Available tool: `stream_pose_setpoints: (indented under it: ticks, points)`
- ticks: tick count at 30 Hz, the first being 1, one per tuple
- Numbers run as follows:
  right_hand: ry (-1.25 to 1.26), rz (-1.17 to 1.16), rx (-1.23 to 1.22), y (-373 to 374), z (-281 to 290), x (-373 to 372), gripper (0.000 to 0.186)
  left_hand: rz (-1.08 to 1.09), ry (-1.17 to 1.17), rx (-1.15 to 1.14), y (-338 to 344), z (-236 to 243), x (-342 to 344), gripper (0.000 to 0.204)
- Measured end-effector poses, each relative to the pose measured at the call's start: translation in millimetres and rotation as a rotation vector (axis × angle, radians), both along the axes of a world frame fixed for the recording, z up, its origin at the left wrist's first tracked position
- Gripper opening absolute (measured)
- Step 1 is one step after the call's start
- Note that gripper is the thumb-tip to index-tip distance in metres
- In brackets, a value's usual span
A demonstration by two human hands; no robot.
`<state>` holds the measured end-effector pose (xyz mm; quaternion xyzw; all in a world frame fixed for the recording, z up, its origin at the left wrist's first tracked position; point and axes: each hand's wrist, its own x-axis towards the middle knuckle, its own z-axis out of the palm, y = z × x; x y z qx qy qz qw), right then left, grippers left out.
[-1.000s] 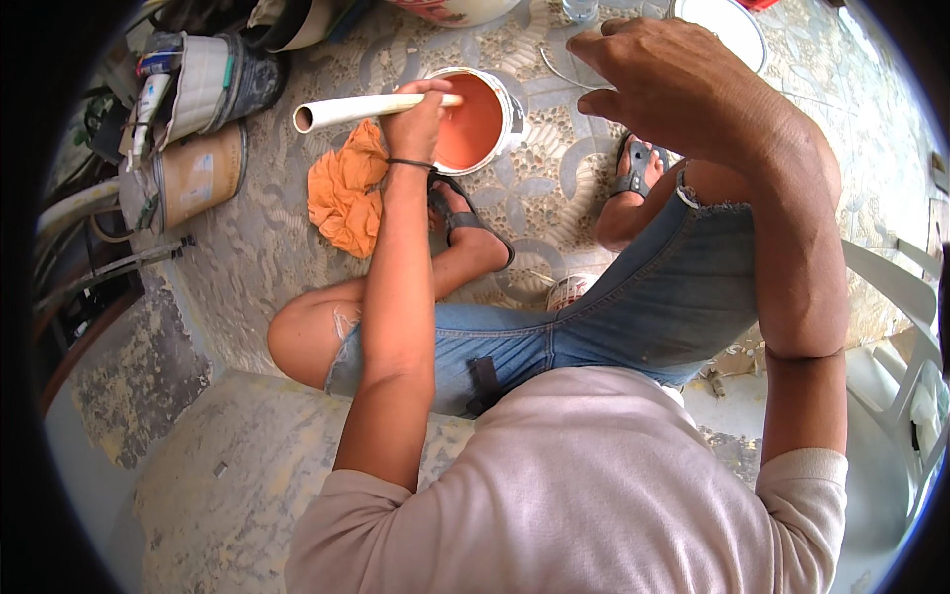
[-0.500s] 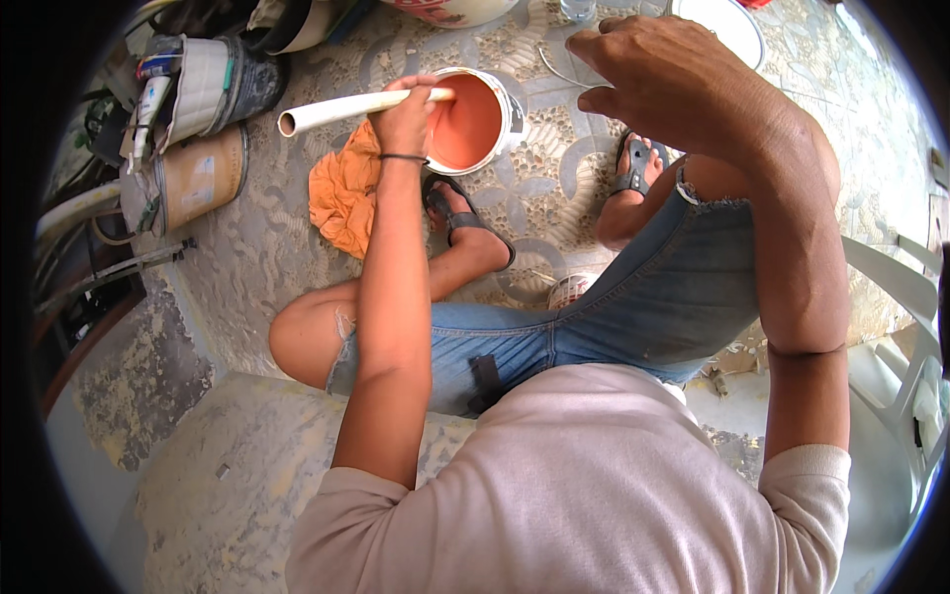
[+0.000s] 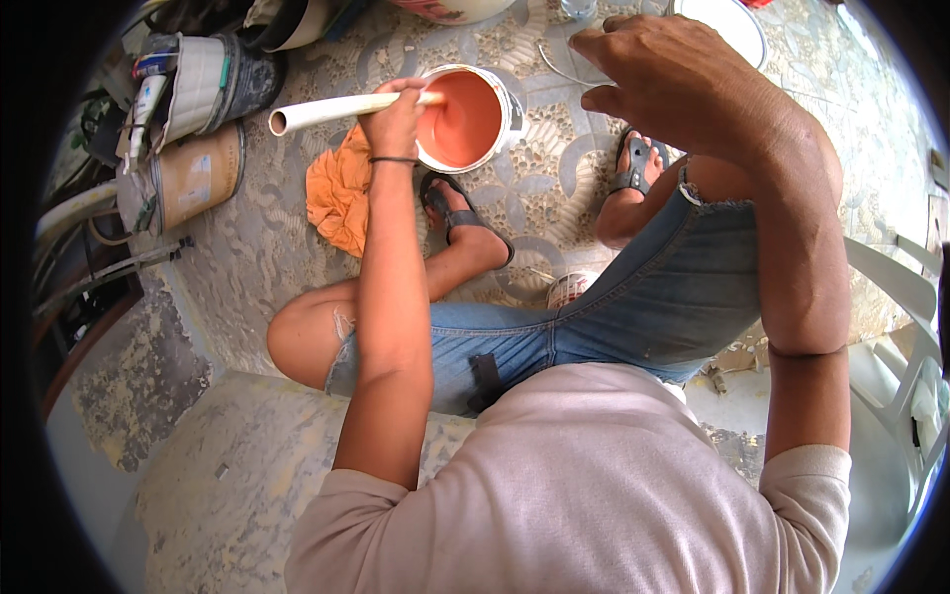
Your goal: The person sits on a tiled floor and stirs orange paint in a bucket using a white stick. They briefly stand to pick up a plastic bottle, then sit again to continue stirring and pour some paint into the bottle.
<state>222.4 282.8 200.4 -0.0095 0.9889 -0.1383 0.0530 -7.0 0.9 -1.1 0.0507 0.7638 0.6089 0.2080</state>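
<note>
My left hand (image 3: pixel 392 121) is wrapped round a white plastic pipe (image 3: pixel 322 112). The pipe leans with its hollow end out to the left and its other end down in orange paint (image 3: pixel 467 121). That paint is in a white bucket (image 3: pixel 511 121) on the floor, tilted slightly in this view. Beside my left wrist lies a crumpled orange cloth (image 3: pixel 338 193). My right hand (image 3: pixel 683 84) hangs over my right knee, away from the bucket. Its thumb and fingers are apart, and nothing shows in it.
On the left stand a grey-and-white pot (image 3: pixel 198 89) and a brown tub (image 3: pixel 201 183), with a tube and hoses around them. At the top right is a white round lid or pail (image 3: pixel 727 25). A small can (image 3: pixel 571 287) sits between my legs, and a white chair (image 3: pixel 896 287) is at right.
My left hand and the pipe have shifted slightly to the left, with the pipe's end still in the paint. The right hand has hardly moved.
</note>
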Motion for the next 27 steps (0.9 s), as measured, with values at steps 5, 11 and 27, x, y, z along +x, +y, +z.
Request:
stream_pose_setpoints:
  ticks: [5, 11, 27]
  points:
    - [-0.044, -0.015, 0.049, 5, -7, 4, 0.033, -0.24, -0.258, -0.022, 29, 25, 50, 0.013]
    - [0.079, -0.018, 0.048, 6, -12, 9, 0.035, -0.051, -0.166, -0.205, -16, 29, 33, 0.014]
    - [0.07, -0.009, 0.041, 4, -12, 8, 0.036, 0.064, -0.072, -0.176, -19, 22, 35, 0.012]
